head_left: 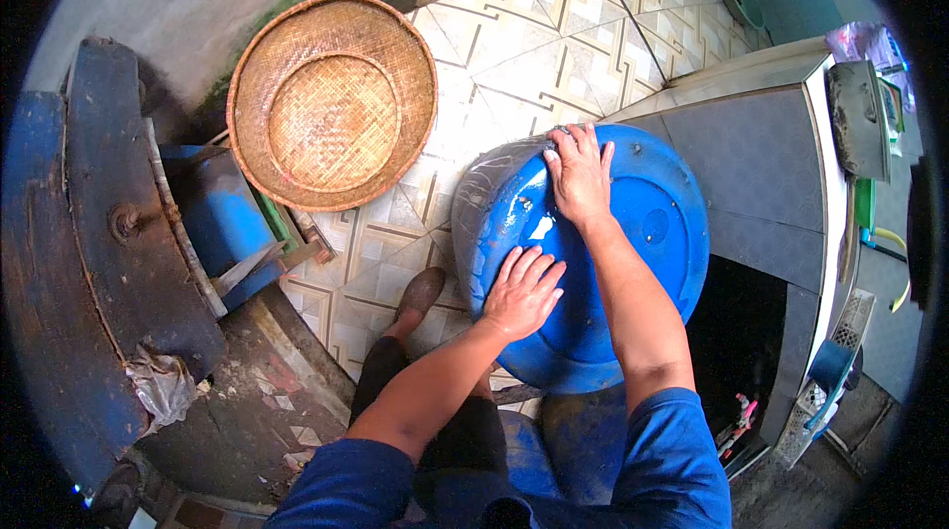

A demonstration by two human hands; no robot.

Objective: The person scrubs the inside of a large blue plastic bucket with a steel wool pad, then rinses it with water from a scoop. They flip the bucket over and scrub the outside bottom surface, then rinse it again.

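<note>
A big round blue plastic drum stands in front of me, its top face wet and shiny on the left side. Thin clear plastic film seems to cling to its upper left side. My left hand lies on the near left part of the drum, palm down with fingers stretched out. Farther off, my right hand rests on the far edge, its fingers apart and reaching over the rim. Neither hand appears to grasp anything. The drum's lower side is mostly hidden.
A round woven bamboo basket stands at the far left. Beside it are dark blue wooden boards and a crumpled plastic bag. To the right rises a grey tiled counter with a dark opening beneath. Patterned tiles cover the floor.
</note>
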